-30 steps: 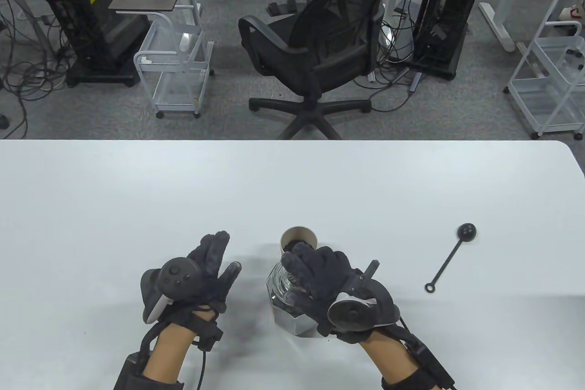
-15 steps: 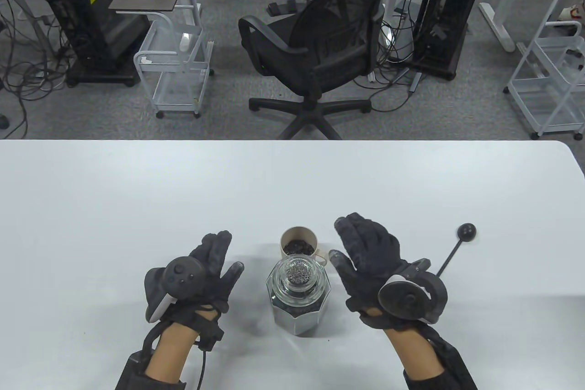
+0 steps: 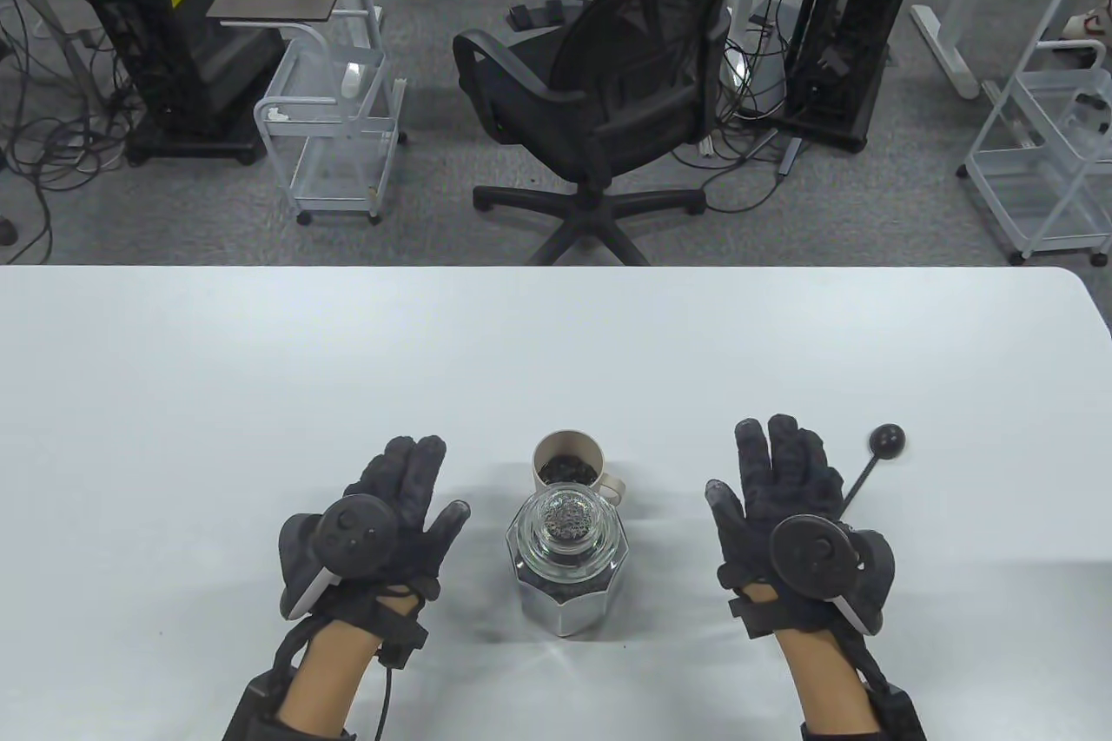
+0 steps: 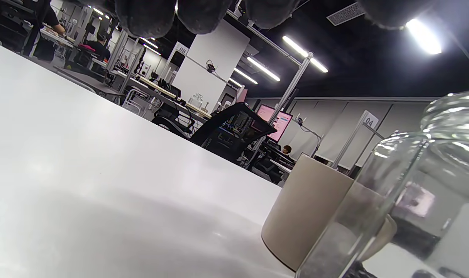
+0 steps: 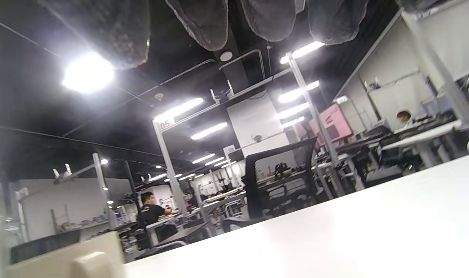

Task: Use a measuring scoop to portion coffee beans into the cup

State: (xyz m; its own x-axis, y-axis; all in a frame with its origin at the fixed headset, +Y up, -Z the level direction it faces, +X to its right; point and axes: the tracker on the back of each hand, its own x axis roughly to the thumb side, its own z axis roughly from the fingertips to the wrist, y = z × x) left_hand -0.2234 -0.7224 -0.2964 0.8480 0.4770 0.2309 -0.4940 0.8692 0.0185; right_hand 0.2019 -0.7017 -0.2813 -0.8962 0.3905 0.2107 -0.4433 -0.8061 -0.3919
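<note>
A beige cup (image 3: 569, 463) holding dark coffee beans stands near the table's front middle, with its handle to the right. Just in front of it is a glass jar (image 3: 566, 559) closed by a glass stopper lid. The black measuring scoop (image 3: 873, 459) lies on the table to the right, partly hidden by my right hand (image 3: 773, 480). That hand rests flat, fingers straight, right of the jar. My left hand (image 3: 408, 489) lies flat left of the jar, empty. In the left wrist view the cup (image 4: 307, 208) and the jar (image 4: 404, 200) are close by.
The white table (image 3: 261, 376) stretches wide to the left and back. Beyond its far edge stand a black office chair (image 3: 608, 98), white carts and computer towers on the floor.
My right hand let go of the jar's lid and moved right, away from the jar, now lying flat over the scoop's handle. The left hand barely shifted.
</note>
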